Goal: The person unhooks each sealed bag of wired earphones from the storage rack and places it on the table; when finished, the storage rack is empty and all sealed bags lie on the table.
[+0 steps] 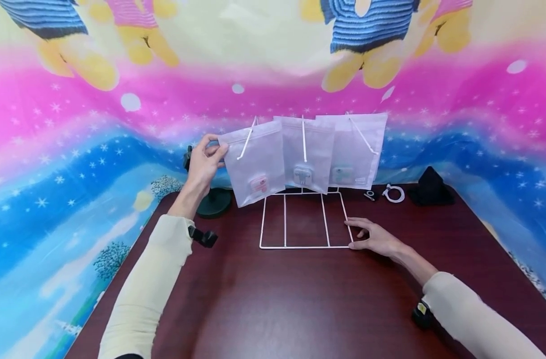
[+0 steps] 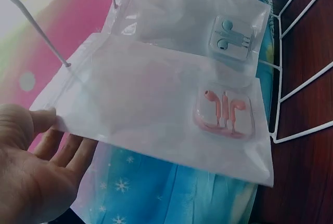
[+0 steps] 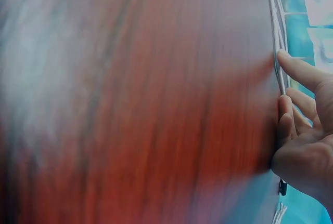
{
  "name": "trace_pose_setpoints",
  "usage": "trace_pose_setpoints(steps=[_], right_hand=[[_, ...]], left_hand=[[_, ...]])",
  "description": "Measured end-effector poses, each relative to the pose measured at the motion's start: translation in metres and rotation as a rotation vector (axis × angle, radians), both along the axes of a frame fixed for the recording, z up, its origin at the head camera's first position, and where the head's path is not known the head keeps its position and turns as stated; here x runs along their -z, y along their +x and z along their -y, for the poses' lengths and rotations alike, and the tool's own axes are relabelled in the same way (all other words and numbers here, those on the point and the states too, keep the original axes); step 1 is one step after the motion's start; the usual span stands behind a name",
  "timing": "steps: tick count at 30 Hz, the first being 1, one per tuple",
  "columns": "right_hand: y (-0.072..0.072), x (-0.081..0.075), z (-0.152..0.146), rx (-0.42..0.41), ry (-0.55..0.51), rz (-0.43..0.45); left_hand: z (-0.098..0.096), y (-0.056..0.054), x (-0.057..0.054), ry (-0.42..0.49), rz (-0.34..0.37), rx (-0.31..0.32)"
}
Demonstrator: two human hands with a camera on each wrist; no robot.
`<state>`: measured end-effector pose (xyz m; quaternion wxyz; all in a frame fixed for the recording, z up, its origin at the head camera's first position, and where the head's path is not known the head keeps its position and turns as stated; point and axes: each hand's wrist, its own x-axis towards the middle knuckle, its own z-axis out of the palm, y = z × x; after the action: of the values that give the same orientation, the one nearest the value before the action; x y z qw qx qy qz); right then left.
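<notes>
Okay, so the left hand [image 1: 204,167] has the top outer corner of the left bag [image 1: 261,159] pinched, thumb on the front and the other fingers tucked behind it. That bag is on the left-hand prong of a white wire rack [image 1: 325,219], which pokes through near its top edge, and it hangs at a bit of a tilt. There's a clear case of pink earphones [image 2: 225,110] down in the bottom of it.

Right next to it, partly overlapped, is the middle bag [image 1: 315,144] with pale earphones [image 1: 303,175] inside, then the right bag [image 1: 351,152] with a greenish pack [image 1: 341,174] in it. Each one's on its own prong.

The right hand [image 1: 373,238] is down at the right side of the rack's base, thumb by the front corner and index finger farther back, spread apart and both touching the wire. Can't tell if that's a proper grip or just fingertips resting there.

The base sits flat on a dark reddish table [image 1: 255,299]. Toward the back right there's a coiled white cable [image 1: 394,201] near a black wedge-shaped thing [image 1: 430,184], and a dark round stand base [image 1: 213,202] sits by the left wrist.
</notes>
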<state>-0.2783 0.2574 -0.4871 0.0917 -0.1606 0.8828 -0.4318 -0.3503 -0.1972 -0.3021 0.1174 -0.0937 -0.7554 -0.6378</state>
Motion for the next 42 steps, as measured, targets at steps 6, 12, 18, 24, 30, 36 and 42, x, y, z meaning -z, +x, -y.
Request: trace_pose_setpoints(steps=[6,12,18,24,30,36,42], right_hand=[[-0.001,0.001,0.001,-0.005,-0.011,-0.013],[0.001,0.001,-0.001,-0.005,-0.008,-0.024],[0.001,-0.005,-0.005,-0.006,0.005,-0.034],[0.000,-0.005,0.006,-0.046,-0.012,-0.017],[0.013,-0.002,-0.003,-0.015,0.009,-0.014],[0.012,0.002,-0.004,-0.056,0.003,-0.034],[0.005,0.000,-0.003,-0.063,0.030,-0.053]], left_hand=[[0.003,0.018,-0.002,-0.021,-0.010,-0.076],[0.002,0.043,-0.005,-0.045,-0.024,-0.085],[0.002,0.066,-0.004,-0.025,-0.040,-0.102],[0.009,0.087,-0.006,0.047,-0.080,-0.122],[-0.001,0.099,-0.006,0.079,-0.066,-0.089],[0.003,0.116,-0.013,0.122,-0.073,-0.112],[0.007,0.130,-0.024,0.205,-0.103,-0.077]])
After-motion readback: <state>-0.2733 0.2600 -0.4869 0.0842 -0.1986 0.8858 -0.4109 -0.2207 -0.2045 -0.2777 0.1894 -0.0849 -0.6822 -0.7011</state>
